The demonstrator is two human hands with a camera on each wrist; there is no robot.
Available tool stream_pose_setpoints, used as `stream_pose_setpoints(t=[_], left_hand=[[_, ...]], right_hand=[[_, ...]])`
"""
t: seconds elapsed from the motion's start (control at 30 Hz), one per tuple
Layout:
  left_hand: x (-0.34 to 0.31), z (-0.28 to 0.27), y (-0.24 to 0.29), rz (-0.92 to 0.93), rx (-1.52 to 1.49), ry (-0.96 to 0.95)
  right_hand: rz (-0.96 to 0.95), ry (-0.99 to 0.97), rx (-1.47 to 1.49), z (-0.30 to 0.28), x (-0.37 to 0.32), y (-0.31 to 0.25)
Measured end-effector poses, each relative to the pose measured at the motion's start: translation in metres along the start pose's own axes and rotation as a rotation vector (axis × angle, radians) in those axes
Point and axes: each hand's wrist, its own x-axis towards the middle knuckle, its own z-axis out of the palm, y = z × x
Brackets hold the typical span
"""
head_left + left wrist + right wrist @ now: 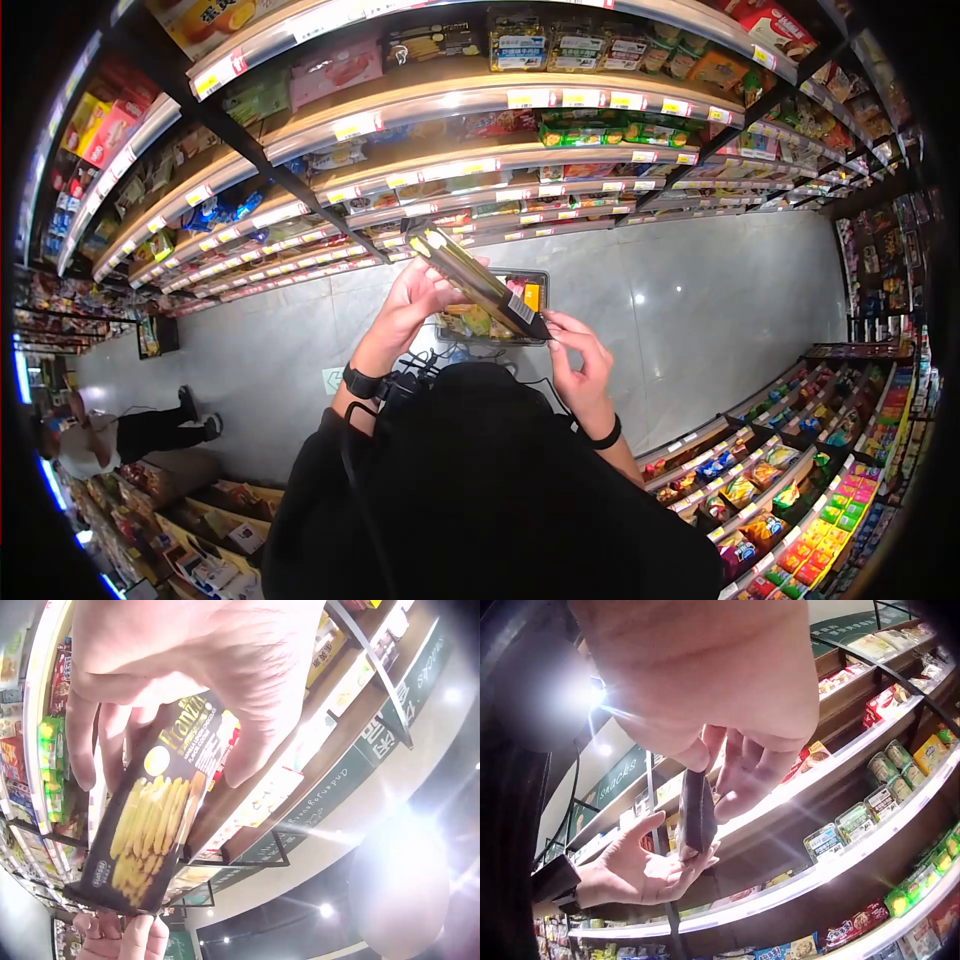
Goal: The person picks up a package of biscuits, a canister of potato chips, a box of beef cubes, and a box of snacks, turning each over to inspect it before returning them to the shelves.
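Note:
A dark, flat pack of stick cookies (pixel 478 278) is held aslant between both hands in the head view. My left hand (pixel 405 308) holds its upper left end, fingers under the pack and thumb out to the side. At the opposite end, my right hand (pixel 583 362) pinches the lower corner between thumb and fingers. The left wrist view shows the front of the cookie pack (pixel 154 825), with pale sticks pictured under gold lettering. In the right wrist view the cookie pack (pixel 696 814) is seen along its narrow edge.
Below the hands, a shopping basket (pixel 545 290) with several packages stands on the grey floor (pixel 700 290). Stocked snack shelves (pixel 420 105) curve across the front. More snack racks (pixel 770 480) stand at the lower right. Another person (pixel 130 435) is at the far left.

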Motion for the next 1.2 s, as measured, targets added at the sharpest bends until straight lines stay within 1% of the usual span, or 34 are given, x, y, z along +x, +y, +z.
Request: stream_pose_setpoints(t=[0.07,0.1,0.13,0.2,0.23,0.27,0.33,0.37,0.43,0.47,0.5,0.53,0.57,0.6,0.7,0.8,0.93,1.03,1.2], left_hand=[[-0.003,0.011,-0.003,0.026,0.058,0.016],[-0.007,0.016,-0.003,0.025,-0.013,0.011],[-0.008,0.023,-0.002,0.018,-0.001,0.041],[-0.010,0.033,-0.003,0.031,0.186,0.079],[-0.010,0.033,-0.006,0.022,0.235,0.090],[-0.011,0.033,-0.007,0.091,0.398,0.051],[-0.012,0.024,0.002,0.077,0.724,0.042],[-0.010,0.019,0.009,0.214,0.913,0.007],[-0.008,0.004,0.029,0.506,1.284,-0.054],[-0.007,-0.008,0.039,0.562,1.390,-0.166],[-0.003,-0.021,0.050,0.619,1.493,-0.277],[-0.003,-0.031,0.059,0.681,1.590,-0.393],[-0.005,-0.036,0.070,0.706,1.704,-0.413],[-0.005,-0.043,0.079,0.741,1.709,-0.418],[-0.010,-0.070,0.100,0.798,1.714,-0.436],[-0.008,-0.101,0.125,0.837,1.731,-0.398],[-0.015,-0.138,0.155,0.866,1.742,-0.258],[-0.024,-0.159,0.167,0.905,1.785,-0.207],[-0.036,-0.186,0.177,1.010,1.812,-0.165]], right_hand=[[0.001,-0.051,-0.028,-0.001,-0.004,-0.002],[0.006,-0.076,-0.042,0.001,-0.010,-0.006],[-0.013,-0.130,-0.061,0.004,-0.015,-0.009],[-0.071,-0.218,-0.119,0.012,-0.019,-0.013],[-0.062,-0.262,-0.131,0.019,-0.028,-0.008],[0.011,-0.308,-0.165,0.024,-0.029,-0.016],[0.168,-0.393,-0.232,0.035,-0.029,-0.033],[0.330,-0.438,-0.158,0.038,-0.035,-0.030],[0.429,-0.195,0.186,0.054,-0.042,-0.016],[0.481,-0.076,0.362,0.062,-0.044,-0.016],[0.558,-0.067,0.330,0.063,-0.028,-0.031],[0.454,-0.033,0.250,0.070,-0.016,-0.037],[0.450,-0.010,0.240,0.078,-0.004,-0.050],[0.444,0.011,0.229,0.086,0.008,-0.060],[0.388,-0.094,-0.017,0.113,0.027,-0.065],[0.344,-0.001,0.044,0.143,0.044,-0.070],[0.189,-0.018,-0.015,0.167,0.057,-0.075],[0.110,-0.051,-0.042,0.183,0.069,-0.082],[0.089,-0.093,-0.007,0.199,0.084,-0.096]])
